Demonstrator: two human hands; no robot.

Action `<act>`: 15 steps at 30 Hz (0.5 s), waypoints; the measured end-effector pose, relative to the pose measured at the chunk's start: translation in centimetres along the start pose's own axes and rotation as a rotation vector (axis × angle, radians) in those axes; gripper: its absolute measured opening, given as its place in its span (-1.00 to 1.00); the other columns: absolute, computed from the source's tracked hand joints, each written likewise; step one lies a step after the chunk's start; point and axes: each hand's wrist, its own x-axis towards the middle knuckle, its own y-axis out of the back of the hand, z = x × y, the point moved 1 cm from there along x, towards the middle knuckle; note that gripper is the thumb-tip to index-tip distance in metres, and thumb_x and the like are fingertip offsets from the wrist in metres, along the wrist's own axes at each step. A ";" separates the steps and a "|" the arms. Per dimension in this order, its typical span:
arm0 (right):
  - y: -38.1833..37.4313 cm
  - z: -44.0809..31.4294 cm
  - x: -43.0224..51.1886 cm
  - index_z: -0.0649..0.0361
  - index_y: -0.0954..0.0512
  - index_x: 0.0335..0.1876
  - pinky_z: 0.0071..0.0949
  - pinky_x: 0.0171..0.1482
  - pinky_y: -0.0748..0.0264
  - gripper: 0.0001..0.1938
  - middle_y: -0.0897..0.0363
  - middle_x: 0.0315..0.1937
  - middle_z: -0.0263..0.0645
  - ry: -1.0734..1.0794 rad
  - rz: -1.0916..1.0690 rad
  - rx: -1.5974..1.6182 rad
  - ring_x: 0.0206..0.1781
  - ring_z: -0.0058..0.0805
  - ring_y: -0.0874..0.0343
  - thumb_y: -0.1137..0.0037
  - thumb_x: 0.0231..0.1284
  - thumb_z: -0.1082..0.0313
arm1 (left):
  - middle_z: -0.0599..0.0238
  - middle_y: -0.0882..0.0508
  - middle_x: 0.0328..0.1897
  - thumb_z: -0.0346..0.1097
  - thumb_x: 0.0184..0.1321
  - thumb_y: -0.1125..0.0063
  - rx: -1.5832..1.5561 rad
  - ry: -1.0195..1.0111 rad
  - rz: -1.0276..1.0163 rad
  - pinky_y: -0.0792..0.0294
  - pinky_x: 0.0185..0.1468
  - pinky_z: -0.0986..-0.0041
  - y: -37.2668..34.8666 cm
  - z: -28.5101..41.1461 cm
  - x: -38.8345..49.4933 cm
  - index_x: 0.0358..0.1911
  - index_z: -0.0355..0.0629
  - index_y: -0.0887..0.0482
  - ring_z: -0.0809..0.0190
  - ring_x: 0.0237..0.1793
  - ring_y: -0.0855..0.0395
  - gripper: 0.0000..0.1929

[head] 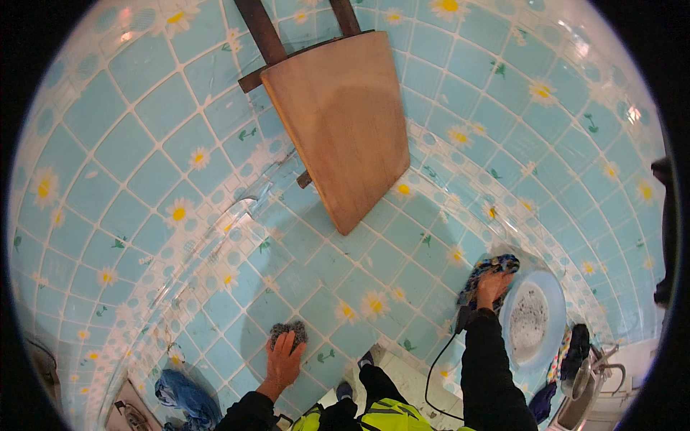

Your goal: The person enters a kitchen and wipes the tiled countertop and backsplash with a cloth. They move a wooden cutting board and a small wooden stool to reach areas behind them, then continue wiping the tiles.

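Beneath my left hand [283, 362] is a dark grey scouring pad [288, 329], pressed on the blue tiled surface with floral pattern [334, 285]. My right hand [493, 286] rests on a crumpled multicoloured cloth [481, 269] at the right, against the left rim of a light blue plastic basin [558, 318]. Grey suds with dark specks [529, 318] fill the basin. A small black device with a black cable [429, 372] is at my right wrist.
A wooden board [345, 124] on dark bars [264, 32] leans in the far corner. Blue denim cloth [186, 398] lies lower left, near an iron-like object [135, 417]. A metal sink with faucet [579, 401] and dark cloths [575, 350] stand lower right.
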 end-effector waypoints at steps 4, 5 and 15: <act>-1.7 -2.6 2.9 0.22 -0.04 0.38 -0.09 0.24 -0.18 -0.28 -0.14 0.25 0.23 0.037 -0.052 0.072 0.31 0.14 -0.12 0.01 0.07 0.27 | 0.01 -0.36 0.19 -0.37 0.01 -0.13 -0.031 0.057 -0.104 -0.05 0.11 -0.32 0.5 0.0 0.3 -0.15 -0.01 -0.57 -0.10 0.20 -0.28 -0.73; -1.9 -3.6 3.2 0.21 -0.04 0.38 -0.09 0.22 -0.21 -0.28 -0.16 0.23 0.24 0.055 -0.066 0.054 0.29 0.15 -0.15 0.01 0.06 0.27 | -0.04 -0.36 0.17 -0.39 0.00 -0.13 -0.053 0.071 -0.132 -0.06 0.10 -0.33 0.6 0.1 0.2 -0.16 -0.03 -0.56 -0.14 0.18 -0.29 -0.73; -2.6 -17.3 0.1 0.25 -0.21 0.28 -0.20 0.36 -0.08 -0.38 -0.29 0.13 0.27 0.347 -0.390 0.038 0.31 0.12 -0.15 0.01 -0.01 0.40 | 0.01 -0.40 0.15 -0.37 -0.06 -0.13 -0.129 0.077 -0.104 -0.08 0.04 -0.37 -0.1 -0.3 -0.2 -0.14 0.06 -0.62 -0.09 0.16 -0.32 -0.68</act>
